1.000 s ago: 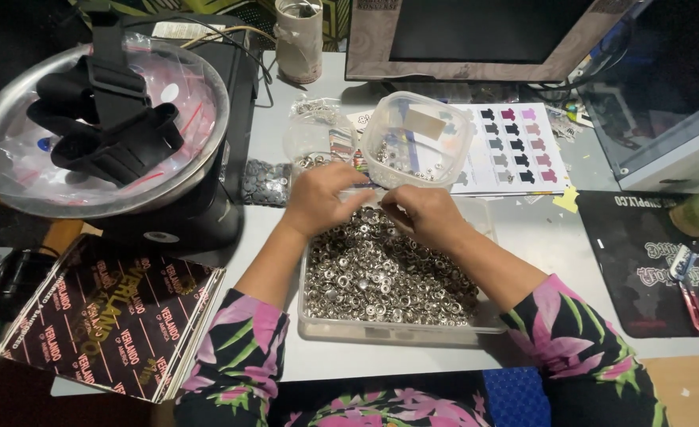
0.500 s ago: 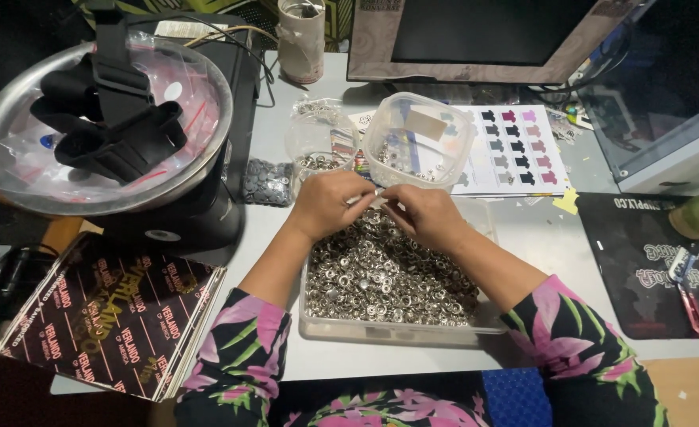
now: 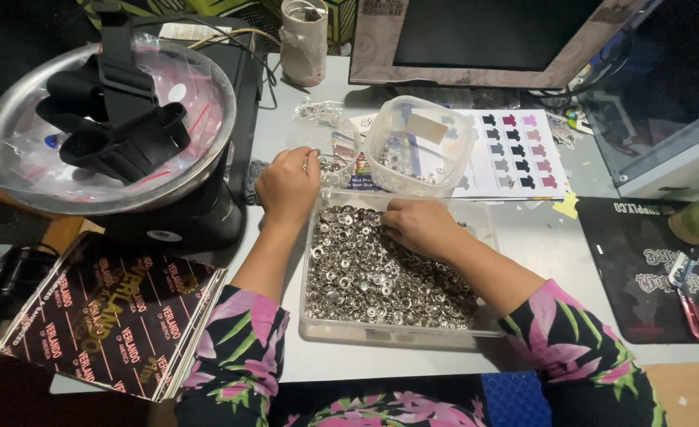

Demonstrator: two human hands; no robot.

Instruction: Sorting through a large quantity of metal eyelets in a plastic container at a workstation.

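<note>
Head view, right hand (image 3: 420, 225) fingers buried in silver snaps (image 3: 381, 273), left hand (image 3: 288, 183) beside.

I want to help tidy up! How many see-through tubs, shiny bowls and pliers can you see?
See-through tubs: 3 (big tray of snaps, small round tub, square tub)
Shiny metal bowl: 1
Red-handled pliers: 1
Total: 5

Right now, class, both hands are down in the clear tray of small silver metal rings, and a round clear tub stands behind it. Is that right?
Not quite. Only the right hand is in the clear tray of silver metal rings. The left hand is up at a small clear container behind the tray. The round clear tub does stand behind it, as the head view shows.
</note>
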